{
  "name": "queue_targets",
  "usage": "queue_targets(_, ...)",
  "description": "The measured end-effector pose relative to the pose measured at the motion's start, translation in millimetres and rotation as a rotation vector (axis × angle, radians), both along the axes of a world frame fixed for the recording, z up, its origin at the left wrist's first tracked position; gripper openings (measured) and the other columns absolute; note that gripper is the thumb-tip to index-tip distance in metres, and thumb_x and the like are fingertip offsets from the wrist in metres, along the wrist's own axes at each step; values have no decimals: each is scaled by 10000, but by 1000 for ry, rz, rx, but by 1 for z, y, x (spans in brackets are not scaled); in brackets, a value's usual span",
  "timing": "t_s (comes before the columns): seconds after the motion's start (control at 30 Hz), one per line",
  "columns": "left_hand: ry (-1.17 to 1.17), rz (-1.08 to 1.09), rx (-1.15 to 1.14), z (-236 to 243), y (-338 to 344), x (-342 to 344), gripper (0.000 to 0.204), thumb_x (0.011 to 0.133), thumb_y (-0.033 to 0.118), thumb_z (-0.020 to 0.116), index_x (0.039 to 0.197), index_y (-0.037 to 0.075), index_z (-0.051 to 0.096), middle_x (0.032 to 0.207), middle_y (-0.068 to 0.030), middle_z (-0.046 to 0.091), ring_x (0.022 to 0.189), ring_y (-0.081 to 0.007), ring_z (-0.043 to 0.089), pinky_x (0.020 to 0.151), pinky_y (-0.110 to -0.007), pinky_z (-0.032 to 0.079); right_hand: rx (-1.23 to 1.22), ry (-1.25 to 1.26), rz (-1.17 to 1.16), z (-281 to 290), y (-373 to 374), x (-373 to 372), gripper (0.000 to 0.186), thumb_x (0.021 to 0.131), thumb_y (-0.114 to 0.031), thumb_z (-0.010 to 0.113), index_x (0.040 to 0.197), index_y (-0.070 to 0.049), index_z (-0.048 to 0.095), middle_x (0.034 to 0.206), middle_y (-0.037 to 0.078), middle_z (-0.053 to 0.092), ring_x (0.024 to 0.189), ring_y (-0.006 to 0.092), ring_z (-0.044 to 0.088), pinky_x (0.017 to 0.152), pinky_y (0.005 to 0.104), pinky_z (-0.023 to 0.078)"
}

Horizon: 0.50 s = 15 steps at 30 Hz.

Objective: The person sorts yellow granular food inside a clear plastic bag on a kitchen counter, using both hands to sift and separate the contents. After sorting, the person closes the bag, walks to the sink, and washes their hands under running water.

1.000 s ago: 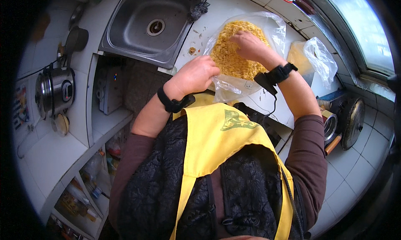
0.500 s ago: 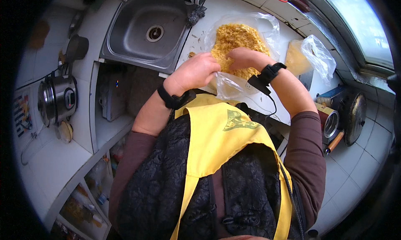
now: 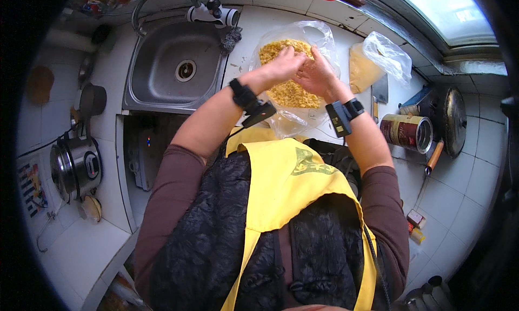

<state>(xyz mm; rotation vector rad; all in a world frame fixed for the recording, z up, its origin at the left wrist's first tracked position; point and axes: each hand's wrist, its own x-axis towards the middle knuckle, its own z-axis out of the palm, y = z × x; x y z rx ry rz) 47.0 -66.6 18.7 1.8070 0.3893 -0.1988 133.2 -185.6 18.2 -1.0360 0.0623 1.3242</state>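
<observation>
My left hand (image 3: 282,66), its fingers curled, reaches over the crumbly yellow food (image 3: 292,96) in a clear plastic bag (image 3: 282,124) and meets my right hand (image 3: 318,75); whether it holds anything is hidden. My right hand is turned with part of its palm showing and its fingers apart, also above the food. The bag lies spread on the white counter (image 3: 240,65) beside the steel sink (image 3: 157,67).
A bag of pale yellow powder (image 3: 361,67) and a cleaver (image 3: 380,92) lie right of the food. Further right are a large tin (image 3: 400,133) and a dark lidded pan (image 3: 454,119). At left hang a steel pot (image 3: 75,167) and a saucepan (image 3: 93,100). A faucet (image 3: 212,13) stands behind the sink.
My left hand has left the bag's near edge and moved up over the food to my right hand, which has turned its palm more into view. The view has shifted slightly.
</observation>
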Motion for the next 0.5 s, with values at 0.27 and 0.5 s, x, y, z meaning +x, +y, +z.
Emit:
queue_targets(0.27, 82, 219, 89, -58, -40, 33, 765, 968, 534, 195, 1490, -9, 64, 1552, -240, 52, 1448, -355, 27, 1171, -419, 34, 235, 139, -376, -1, 6, -39, 868, 916, -680, 234, 1488, -30, 173, 1535, 122, 237, 1400, 249, 251, 1161, 404, 162)
queue_targets(0.5, 17, 177, 232, -79, -21, 29, 752, 967, 507, 215, 1459, -61, 178, 1532, -265, 128, 1434, -392, 80, 1172, -414, 79, 465, 152, -250, 6, -5, -57, 764, 966, -560, 155, 1457, 19, 237, 1507, 163, 288, 1388, 297, 278, 1163, 413, 169)
